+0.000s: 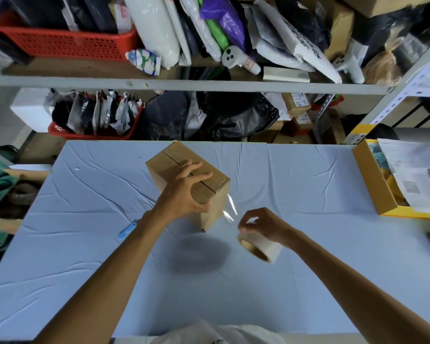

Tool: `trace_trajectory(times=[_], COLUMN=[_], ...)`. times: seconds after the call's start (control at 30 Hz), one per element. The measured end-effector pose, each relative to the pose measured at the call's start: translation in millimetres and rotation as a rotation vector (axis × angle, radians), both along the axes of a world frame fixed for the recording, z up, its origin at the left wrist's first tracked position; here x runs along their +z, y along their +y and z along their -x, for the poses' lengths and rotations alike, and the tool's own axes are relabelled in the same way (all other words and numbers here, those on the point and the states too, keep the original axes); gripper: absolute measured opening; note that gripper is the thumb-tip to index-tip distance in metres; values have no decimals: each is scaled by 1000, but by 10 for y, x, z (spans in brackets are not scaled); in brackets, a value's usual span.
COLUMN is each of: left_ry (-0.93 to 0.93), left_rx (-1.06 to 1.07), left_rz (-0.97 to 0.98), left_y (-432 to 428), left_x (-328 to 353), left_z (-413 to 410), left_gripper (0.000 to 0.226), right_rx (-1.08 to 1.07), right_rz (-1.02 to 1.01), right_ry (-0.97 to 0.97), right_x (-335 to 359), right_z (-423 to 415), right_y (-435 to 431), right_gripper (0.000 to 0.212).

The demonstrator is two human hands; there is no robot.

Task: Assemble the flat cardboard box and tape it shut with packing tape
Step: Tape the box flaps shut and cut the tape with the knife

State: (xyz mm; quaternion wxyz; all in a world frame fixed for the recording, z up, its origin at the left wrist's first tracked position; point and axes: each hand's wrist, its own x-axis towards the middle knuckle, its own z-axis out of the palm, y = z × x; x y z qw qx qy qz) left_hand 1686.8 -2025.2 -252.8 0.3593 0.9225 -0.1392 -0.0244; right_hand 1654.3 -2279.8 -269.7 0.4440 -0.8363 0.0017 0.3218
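A small brown cardboard box [170,162] is held tilted above the table with its closed flaps facing up. Clear tape lies along the seam. My left hand [184,192] grips the box from the near left side, fingers spread over the top and thumb on the side. My right hand [261,223] holds a roll of clear packing tape [262,248] to the lower right of the box. A stretched strip of tape [230,207] runs from the roll up to the box's right corner.
A light blue cloth covers the table [296,189]. A blue utility knife [127,229] lies left of my left forearm. An open yellow-lined box [372,180] with papers sits at the right edge. Crowded shelves [184,83] stand behind the table.
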Motion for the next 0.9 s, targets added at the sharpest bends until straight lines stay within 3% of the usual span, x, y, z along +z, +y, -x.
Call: trace_trajectory(times=[0.13, 0.4, 0.6, 0.7, 0.77, 0.9], left_ry=[-20, -234, -404, -294, -113, 237], left_rx=[22, 102, 436, 668, 791, 833], left_rz=[-6, 110, 192, 206, 109, -73], left_y=[-36, -42, 267, 508, 697, 1000], left_x=[-36, -163, -398, -653, -875, -1248], left_z=[19, 365, 498, 509, 515, 563], left_gripper=[72, 60, 52, 34, 27, 28], right_rx=[-109, -211, -228, -233, -224, -221], right_rz=[-114, -141, -74, -57, -41, -48], right_ry=[-37, -52, -45, -37, -38, -40], right_x=[80, 16, -34, -22, -7, 47], right_z=[1, 40, 31, 24, 19, 7], right_y=[-94, -38, -7, 18, 36, 61], right_gripper=[10, 4, 14, 11, 8, 6])
